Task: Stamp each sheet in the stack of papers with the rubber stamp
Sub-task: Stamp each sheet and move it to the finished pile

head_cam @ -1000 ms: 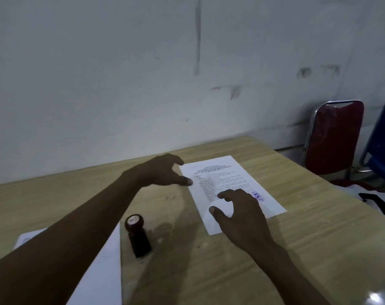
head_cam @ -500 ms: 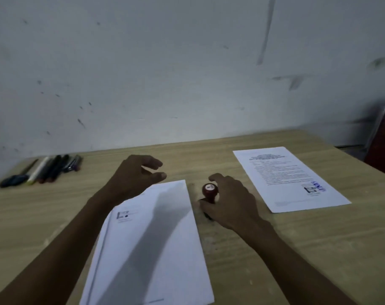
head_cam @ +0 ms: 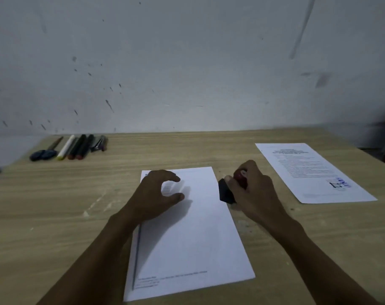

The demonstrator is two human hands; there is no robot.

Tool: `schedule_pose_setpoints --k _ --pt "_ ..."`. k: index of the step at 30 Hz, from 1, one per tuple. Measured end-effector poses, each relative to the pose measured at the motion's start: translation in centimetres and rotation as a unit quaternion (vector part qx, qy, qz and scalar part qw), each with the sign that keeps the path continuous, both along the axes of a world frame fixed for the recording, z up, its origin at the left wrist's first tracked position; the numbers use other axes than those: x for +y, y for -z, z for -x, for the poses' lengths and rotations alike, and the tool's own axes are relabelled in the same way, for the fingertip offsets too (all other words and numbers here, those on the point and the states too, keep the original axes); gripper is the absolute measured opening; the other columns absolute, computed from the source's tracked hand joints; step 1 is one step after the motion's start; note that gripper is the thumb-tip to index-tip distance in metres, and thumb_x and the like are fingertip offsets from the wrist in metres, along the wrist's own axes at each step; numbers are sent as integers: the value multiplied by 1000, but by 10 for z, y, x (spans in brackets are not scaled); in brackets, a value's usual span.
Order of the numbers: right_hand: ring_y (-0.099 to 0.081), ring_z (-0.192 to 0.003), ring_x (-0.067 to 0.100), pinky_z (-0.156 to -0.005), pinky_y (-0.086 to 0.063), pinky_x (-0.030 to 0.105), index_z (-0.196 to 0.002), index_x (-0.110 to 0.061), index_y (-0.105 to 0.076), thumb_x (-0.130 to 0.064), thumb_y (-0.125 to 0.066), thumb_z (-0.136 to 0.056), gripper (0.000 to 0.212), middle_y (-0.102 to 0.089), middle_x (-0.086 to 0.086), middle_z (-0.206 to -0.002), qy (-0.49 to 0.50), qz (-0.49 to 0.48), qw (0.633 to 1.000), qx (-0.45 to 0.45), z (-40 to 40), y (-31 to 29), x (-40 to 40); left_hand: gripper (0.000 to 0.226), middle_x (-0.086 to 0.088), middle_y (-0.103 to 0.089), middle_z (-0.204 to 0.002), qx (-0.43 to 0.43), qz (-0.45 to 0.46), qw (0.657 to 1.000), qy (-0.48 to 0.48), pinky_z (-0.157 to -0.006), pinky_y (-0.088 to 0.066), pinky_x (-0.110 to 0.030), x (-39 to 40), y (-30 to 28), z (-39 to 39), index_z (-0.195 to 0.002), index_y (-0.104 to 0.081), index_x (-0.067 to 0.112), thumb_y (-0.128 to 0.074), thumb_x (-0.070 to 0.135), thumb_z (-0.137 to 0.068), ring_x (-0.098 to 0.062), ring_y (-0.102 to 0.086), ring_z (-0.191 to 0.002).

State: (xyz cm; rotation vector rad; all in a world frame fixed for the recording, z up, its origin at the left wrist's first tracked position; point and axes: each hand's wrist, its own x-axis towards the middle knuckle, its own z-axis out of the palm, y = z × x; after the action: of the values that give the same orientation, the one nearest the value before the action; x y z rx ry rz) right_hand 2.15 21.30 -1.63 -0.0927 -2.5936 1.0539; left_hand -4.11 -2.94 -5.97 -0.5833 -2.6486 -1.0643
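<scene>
Gripping the rubber stamp (head_cam: pixel 227 191) with our right hand (head_cam: pixel 254 192), we have the fingers curled round its red top while the black body tilts out to the left of the palm. Just left of that grip lies the stack of papers (head_cam: pixel 200 234), its near top sheet showing little print from this angle. Our left hand (head_cam: pixel 155 194) rests on the stack's far left corner, thumb and fingers loosely arched and holding nothing.

To do this step well, we judge the following necessary: bring the stamp upright before it meets the paper, seat its face flat, and press straight down without rocking. The left hand should flatten onto the sheet to stop it sliding.

Well to the right of the grip lies a stamped sheet (head_cam: pixel 312 172), bearing a blue mark near its corner. Far left of the grip, along the table (head_cam: pixel 55 205) edge, sits a row of pens (head_cam: pixel 75 147).
</scene>
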Motion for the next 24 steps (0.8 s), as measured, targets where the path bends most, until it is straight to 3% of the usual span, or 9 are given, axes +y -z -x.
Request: schedule_pose_setpoints --k 4,10,19,24 --pt "-61 -78 18 -67 -51 37 -99 -25 -46 -33 -58 -93 15 -63 -4 -86 -36 -7 999 6 -12 6 -16 70 15 -60 -124 -24 26 999 25 -102 -41 -25 -2 18 -5 -111 -67 28 -62 72 -57 -5 -50 -121" --pt "-54 -75 15 -62 -46 35 -96 -27 -46 -31 -51 -95 6 -55 -14 -68 -67 -130 989 9 -20 17 -34 77 9 -56 -137 -15 52 998 19 -110 -36 -30 -2 29 -4 -114 -67 27 -54 78 -58 -10 -45 -132" --pt "-54 -78 16 -64 -47 36 -98 -26 -45 -32 -50 -96 8 -57 -10 -78 -71 -187 980 -4 -21 20 -51 83 11 -49 -143 -28 70 997 24 -110 -28 -24 -7 33 -4 -122 -62 29 -48 80 -58 -9 -37 -138" --pt "-54 -78 16 -62 -45 34 -98 -24 -45 -31 -49 -97 8 -54 -9 -78 -60 -194 979 -9 -22 20 -54 80 11 -51 -142 -18 68 997 20 -111 -31 -27 -7 36 -2 -121 -62 30 -49 80 -59 -10 -38 -138"
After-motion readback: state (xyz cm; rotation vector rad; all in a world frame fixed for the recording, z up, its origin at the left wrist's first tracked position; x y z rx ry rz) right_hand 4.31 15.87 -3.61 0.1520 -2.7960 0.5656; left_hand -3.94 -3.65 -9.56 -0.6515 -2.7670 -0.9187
